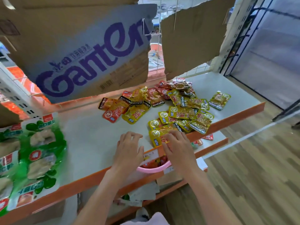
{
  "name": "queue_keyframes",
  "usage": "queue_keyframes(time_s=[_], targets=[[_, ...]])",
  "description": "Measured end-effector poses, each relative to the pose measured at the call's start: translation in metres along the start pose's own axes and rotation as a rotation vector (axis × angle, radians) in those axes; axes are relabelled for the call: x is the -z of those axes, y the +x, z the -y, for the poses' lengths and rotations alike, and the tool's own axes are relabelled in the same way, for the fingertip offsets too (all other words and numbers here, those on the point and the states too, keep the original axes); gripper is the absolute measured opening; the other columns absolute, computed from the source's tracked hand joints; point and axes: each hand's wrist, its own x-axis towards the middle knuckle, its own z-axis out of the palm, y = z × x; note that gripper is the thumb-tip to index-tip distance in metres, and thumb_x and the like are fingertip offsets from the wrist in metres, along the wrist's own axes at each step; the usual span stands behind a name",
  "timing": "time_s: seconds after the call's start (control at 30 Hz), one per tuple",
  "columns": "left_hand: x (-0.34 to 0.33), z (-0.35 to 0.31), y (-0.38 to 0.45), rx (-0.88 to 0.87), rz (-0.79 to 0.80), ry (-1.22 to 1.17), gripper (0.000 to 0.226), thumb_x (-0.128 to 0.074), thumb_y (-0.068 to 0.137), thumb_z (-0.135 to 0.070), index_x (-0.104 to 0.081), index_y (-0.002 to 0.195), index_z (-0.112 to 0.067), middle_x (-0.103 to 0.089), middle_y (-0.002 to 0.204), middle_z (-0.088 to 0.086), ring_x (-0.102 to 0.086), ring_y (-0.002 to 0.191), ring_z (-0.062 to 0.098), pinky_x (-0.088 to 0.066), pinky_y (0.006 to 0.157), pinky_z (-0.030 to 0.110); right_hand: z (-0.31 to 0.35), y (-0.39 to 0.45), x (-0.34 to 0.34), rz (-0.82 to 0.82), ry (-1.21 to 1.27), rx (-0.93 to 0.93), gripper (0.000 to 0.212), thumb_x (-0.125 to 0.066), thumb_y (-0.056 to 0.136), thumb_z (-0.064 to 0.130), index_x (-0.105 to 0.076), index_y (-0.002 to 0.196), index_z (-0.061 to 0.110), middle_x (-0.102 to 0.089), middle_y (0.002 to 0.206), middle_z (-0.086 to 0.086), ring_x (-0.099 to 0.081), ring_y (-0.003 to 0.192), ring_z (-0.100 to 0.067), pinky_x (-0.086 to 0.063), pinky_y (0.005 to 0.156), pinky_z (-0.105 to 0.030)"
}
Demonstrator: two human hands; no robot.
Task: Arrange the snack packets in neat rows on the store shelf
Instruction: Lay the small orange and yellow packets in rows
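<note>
Left hand: the left hand (129, 150) reaches in from the near edge, forearm angled up from the bottom, palm down over the pale grey shelf with an orange front edge (90, 143); its fingers are spread and slightly bent, holding nothing, so the grip is released.
Right hand: the right hand (177, 149) lies palm down just right of the left, fingertips resting on the nearest yellow foil snack packet (156, 135) at the shelf's near edge; the fingers are fairly straight, pressing rather than clenching.
Snack packets: a loose heap of yellow, orange and red foil snack packets (183, 109) sprawls over the middle and right of the shelf, overlapping at odd angles; one yellow-green packet (219, 100) lies apart at the far right.
Left side: large green and white bagged goods (37, 153) lie on the near left of the shelf.
Above: a brown cardboard sheet with purple lettering (78, 51) hangs at the far left, a plain torn cardboard piece (193, 39) to its right.
Below: a pink plastic bowl (154, 168) shows under the shelf edge between the wrists.
</note>
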Motion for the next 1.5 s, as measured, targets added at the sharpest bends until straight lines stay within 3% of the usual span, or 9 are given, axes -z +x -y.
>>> queue_keyframes(time_s=[0.23, 0.33, 0.47, 0.73, 1.0, 1.13, 1.23, 1.4, 1.5], targets=[[0.011, 0.034, 0.051, 0.051, -0.036, 0.013, 0.041, -0.056, 0.084, -0.016, -0.052, 0.124, -0.006, -0.045, 0.129, 0.014, -0.040, 0.123, 0.032, -0.032, 0.103, 0.041, 0.029, 0.050, -0.027, 0.051, 0.022, 0.103, 0.022, -0.073, 0.071, 0.014, -0.068, 0.091, 0.009, -0.064, 0.095, -0.008, -0.061, 0.086, -0.032, -0.053, 0.069, -0.039], [0.016, 0.049, 0.066, 0.072, -0.031, 0.025, 0.047, -0.056, 0.084, -0.014, -0.046, 0.130, -0.006, -0.038, 0.136, 0.013, -0.034, 0.128, 0.031, -0.029, 0.105, 0.038, 0.040, 0.067, -0.037, 0.089, 0.047, 0.098, 0.027, -0.066, 0.080, 0.016, -0.066, 0.104, 0.006, -0.062, 0.106, -0.011, -0.058, 0.097, -0.033, -0.051, 0.082, -0.040], [0.019, 0.066, 0.083, 0.115, -0.064, 0.044, 0.051, -0.056, 0.085, -0.016, -0.042, 0.132, -0.002, -0.034, 0.140, 0.018, -0.032, 0.130, 0.035, -0.030, 0.108, 0.043, 0.051, 0.103, -0.048, 0.234, -0.041, -0.076, 0.043, -0.048, 0.094, 0.036, -0.048, 0.121, 0.003, -0.050, 0.120, -0.012, -0.043, 0.115, -0.027, -0.033, 0.096, -0.031], [0.010, 0.081, 0.100, 0.371, -0.003, 0.057, 0.048, -0.037, 0.098, -0.036, -0.035, 0.140, -0.012, -0.027, 0.150, 0.015, -0.023, 0.138, 0.029, -0.017, 0.111, 0.037, 0.063, 0.158, -0.074, 0.331, -0.109, -0.371, 0.094, -0.051, 0.076, 0.072, -0.026, 0.137, 0.006, -0.026, 0.141, -0.015, -0.023, 0.132, -0.031, -0.031, 0.103, -0.041], [0.008, 0.062, 0.088, 0.424, -0.065, 0.201, 0.046, -0.049, 0.092, -0.035, -0.037, 0.129, -0.012, -0.041, 0.132, 0.004, -0.035, 0.123, 0.023, -0.031, 0.096, 0.034, 0.049, 0.170, -0.067, 0.431, 0.178, -0.432, 0.096, -0.076, 0.072, 0.039, -0.019, 0.140, 0.000, -0.027, 0.140, -0.019, -0.023, 0.133, -0.033, -0.027, 0.107, -0.037], [0.009, 0.058, 0.076, 0.485, -0.063, 0.141, 0.066, -0.057, 0.086, -0.039, -0.028, 0.137, -0.010, -0.039, 0.133, 0.007, -0.035, 0.124, 0.025, -0.032, 0.097, 0.034, 0.042, 0.164, -0.063, 0.500, 0.195, -0.406, 0.087, -0.076, 0.073, 0.028, -0.025, 0.136, -0.005, -0.033, 0.137, -0.018, -0.028, 0.130, -0.032, -0.030, 0.104, -0.034], [0.014, 0.058, 0.062, 0.557, -0.048, -0.056, 0.076, -0.067, 0.080, -0.031, -0.027, 0.138, -0.004, -0.039, 0.134, 0.013, -0.038, 0.124, 0.027, -0.032, 0.097, 0.032, 0.036, 0.151, -0.058, 0.472, 0.302, -0.372, 0.057, -0.068, 0.075, 0.010, -0.036, 0.120, -0.002, -0.039, 0.125, -0.017, -0.041, 0.111, -0.028, -0.041, 0.086, -0.034], [0.022, 0.058, 0.033, 0.669, -0.115, -0.420, 0.051, -0.075, 0.074, -0.021, -0.047, 0.117, -0.013, -0.063, 0.107, 0.010, -0.062, 0.092, 0.028, -0.052, 0.078, 0.038, 0.031, 0.132, -0.035, 0.388, 0.530, -0.234, 0.032, -0.061, 0.079, 0.002, -0.038, 0.102, 0.007, -0.055, 0.090, -0.010, -0.053, 0.075, -0.024, -0.037, 0.053, -0.030], [0.026, 0.054, 0.016, 0.726, -0.176, -0.742, 0.035, -0.078, 0.074, -0.023, -0.051, 0.097, -0.018, -0.064, 0.087, 0.011, -0.063, 0.067, 0.025, -0.054, 0.056, 0.041, 0.035, 0.118, -0.034, 0.509, 0.742, -0.240, 0.034, -0.066, 0.079, 0.002, -0.045, 0.103, 0.014, -0.063, 0.094, -0.010, -0.061, 0.085, -0.027, -0.050, 0.067, -0.037]])
